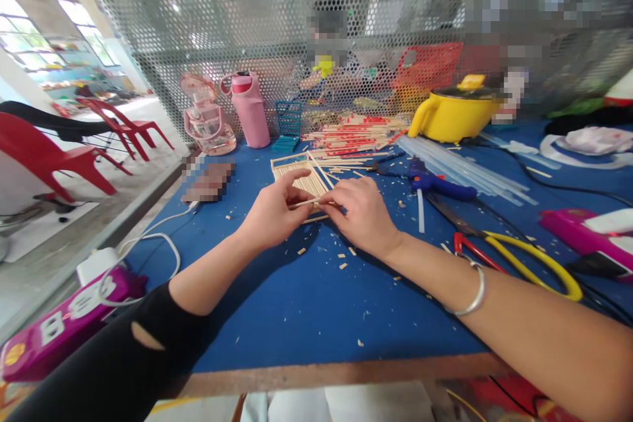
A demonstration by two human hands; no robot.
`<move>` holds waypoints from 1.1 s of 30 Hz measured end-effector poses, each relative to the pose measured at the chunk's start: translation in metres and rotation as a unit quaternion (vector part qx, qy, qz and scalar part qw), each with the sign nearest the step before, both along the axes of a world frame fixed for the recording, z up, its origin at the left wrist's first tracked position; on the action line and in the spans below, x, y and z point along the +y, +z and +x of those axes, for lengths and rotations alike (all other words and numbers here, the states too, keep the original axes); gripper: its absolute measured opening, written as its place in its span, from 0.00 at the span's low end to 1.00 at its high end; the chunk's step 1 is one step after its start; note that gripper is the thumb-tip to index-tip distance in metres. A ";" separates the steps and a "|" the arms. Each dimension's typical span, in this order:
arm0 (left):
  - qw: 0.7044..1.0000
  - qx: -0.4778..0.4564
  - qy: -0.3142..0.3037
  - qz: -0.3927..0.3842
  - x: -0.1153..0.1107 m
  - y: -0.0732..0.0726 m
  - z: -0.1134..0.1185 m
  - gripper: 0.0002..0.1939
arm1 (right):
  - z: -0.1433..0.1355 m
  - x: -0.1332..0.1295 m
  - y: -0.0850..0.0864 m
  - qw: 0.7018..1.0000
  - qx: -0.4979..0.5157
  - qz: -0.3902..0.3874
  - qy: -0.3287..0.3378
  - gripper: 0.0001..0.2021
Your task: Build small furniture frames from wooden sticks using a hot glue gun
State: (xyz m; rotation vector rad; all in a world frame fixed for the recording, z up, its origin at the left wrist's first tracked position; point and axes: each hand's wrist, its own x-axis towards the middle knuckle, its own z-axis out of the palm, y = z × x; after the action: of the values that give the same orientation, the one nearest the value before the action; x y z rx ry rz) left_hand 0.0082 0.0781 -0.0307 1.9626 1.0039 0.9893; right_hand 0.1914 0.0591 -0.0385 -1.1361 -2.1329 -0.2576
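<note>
A thin wooden stick (307, 203) runs between my two hands, just over the near side of a small panel of wooden sticks (297, 173) with a raised stick frame. My left hand (275, 210) pinches it between thumb and fingers from the left. From the right, my right hand (363, 213) is closed on the stick's other end with its fingertips. The fingertips of the two hands almost meet. My hands hide part of the panel's near edge, so I cannot tell whether the stick touches it.
Behind the panel lies a pile of sticks with red wrappers (359, 135). To the right are a blue glue gun (438, 181), clear glue sticks (469, 168), yellow-and-red-handled cutters (534, 264) and a yellow pot (457, 115). A pink bottle (250, 112) stands before the mesh screen (222, 20).
</note>
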 end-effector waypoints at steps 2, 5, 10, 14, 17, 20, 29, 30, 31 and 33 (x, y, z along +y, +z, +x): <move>1.000 -0.007 -0.004 -0.008 0.001 0.000 0.001 0.28 | 0.000 0.000 0.000 1.000 -0.002 -0.004 -0.003 0.07; 0.999 -0.020 -0.013 -0.026 0.003 0.000 0.001 0.27 | 0.000 0.000 0.000 1.000 -0.002 -0.004 -0.003 0.08; 0.999 -0.016 -0.013 -0.037 0.004 0.000 0.003 0.25 | 0.000 -0.001 -0.001 1.000 0.003 0.001 -0.005 0.08; 0.999 -0.014 -0.005 -0.051 0.004 0.001 0.004 0.22 | 0.000 0.001 -0.003 1.000 0.006 0.000 -0.008 0.07; 0.999 -0.015 0.006 -0.052 0.003 0.001 0.006 0.20 | 0.000 0.002 -0.002 1.000 0.007 -0.005 -0.004 0.07; 0.998 -0.015 0.011 -0.055 0.002 0.002 0.007 0.21 | 0.002 0.001 0.000 1.000 0.014 0.001 0.005 0.05; 0.999 -0.015 0.014 -0.047 0.003 -0.001 0.006 0.22 | 0.018 -0.003 0.019 0.995 0.091 0.021 -0.037 0.07; 0.999 -0.013 0.015 -0.042 0.003 -0.001 0.006 0.22 | 0.020 -0.002 0.021 0.994 0.103 0.016 -0.040 0.07; 0.999 -0.011 0.016 -0.037 0.003 -0.002 0.006 0.23 | 0.021 -0.001 0.022 0.993 0.109 0.007 -0.043 0.07; 0.999 -0.004 0.018 -0.026 0.003 -0.002 0.006 0.23 | 0.021 -0.002 0.023 0.995 0.091 -0.023 -0.040 0.07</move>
State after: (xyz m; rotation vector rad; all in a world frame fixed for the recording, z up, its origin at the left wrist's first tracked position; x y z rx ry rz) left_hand 0.0140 0.0808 -0.0322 1.9027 1.0540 0.9803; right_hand 0.2119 0.0574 -0.0156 -1.2240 -1.9452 -0.1363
